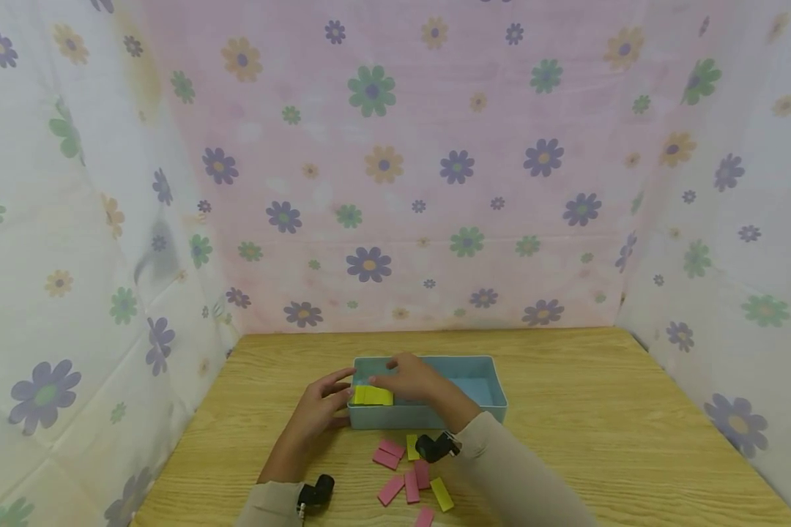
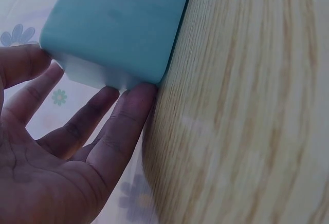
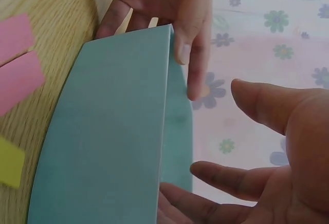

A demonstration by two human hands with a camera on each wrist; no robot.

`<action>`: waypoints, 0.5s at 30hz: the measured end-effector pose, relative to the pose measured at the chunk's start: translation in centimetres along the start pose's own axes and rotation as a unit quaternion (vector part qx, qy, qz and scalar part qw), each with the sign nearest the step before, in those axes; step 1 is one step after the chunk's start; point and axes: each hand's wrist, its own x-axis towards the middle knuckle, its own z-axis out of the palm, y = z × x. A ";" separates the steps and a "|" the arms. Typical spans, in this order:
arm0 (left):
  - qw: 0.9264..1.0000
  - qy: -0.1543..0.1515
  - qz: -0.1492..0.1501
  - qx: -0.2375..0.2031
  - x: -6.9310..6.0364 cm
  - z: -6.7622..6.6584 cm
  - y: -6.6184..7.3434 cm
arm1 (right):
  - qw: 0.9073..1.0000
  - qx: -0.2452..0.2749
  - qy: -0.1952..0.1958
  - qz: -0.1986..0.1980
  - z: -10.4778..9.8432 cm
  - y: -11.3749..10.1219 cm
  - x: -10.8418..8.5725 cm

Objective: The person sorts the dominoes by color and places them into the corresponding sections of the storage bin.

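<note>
A light blue-green rectangular box (image 1: 402, 418) stands on the table, with several yellow tiles (image 1: 373, 396) inside its left end. My left hand (image 1: 316, 407) is at that end; in the left wrist view its spread fingers (image 2: 121, 134) touch the outer end wall. Reaching over the box's opening is my right hand (image 1: 414, 378), its thumb and fingers apart. The right wrist view shows no tile between them, though the lower fingertips are hidden behind the box wall. In front of the box lie several loose pink tiles (image 1: 391, 490) and yellow tiles (image 1: 442, 495).
The wooden table (image 1: 580, 424) reaches back to a flowered cloth (image 1: 409, 183), with more flowered cloth along both sides. My right forearm (image 1: 521, 468) crosses in front of the box's right half. A small black wrist camera (image 1: 435, 446) partly overlaps one yellow tile.
</note>
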 end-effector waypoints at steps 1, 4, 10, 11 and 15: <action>1.000 0.000 -0.001 0.000 0.0 0.0 0.0 | 1.000 0.006 0.000 -0.005 -0.1 0.2 -0.3; 1.000 -0.001 -0.003 0.001 0.0 -0.1 -0.1 | 1.000 0.023 0.002 -0.019 -0.5 1.0 -1.0; 1.000 0.002 -0.002 0.004 0.0 -0.1 -0.2 | 0.996 0.074 0.019 -0.049 -1.2 2.8 -2.6; 1.000 0.004 -0.003 0.004 0.0 -0.1 -0.2 | 0.995 0.078 0.024 -0.054 -1.4 3.0 -3.0; 1.000 0.005 -0.006 0.000 0.1 0.0 -0.2 | 0.992 0.083 0.045 -0.084 -1.9 3.8 -4.2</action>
